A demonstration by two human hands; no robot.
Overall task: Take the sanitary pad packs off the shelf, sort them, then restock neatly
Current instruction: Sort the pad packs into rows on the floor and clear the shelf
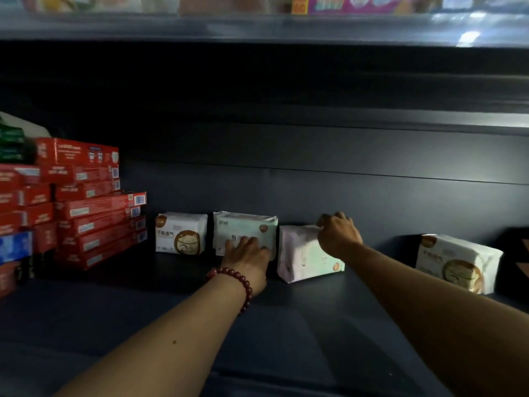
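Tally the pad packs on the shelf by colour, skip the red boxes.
White cat packs: 2
Mint pack, left hand flat on it: 1
Lilac-mint pack, tilted, pinched by right hand: 1
Total: 4

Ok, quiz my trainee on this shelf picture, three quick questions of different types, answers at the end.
1. True or false: the left hand lies flat against the front of the mint-green soft pack.
2. The right hand grips the top of which item? A) a stacked red cardboard box B) the tilted pale lilac soft pack C) a blue box
3. How many white soft packs with a cat picture stand on the dark shelf?
Key: 1 true; 2 B; 3 two, one at the left end, one far right.
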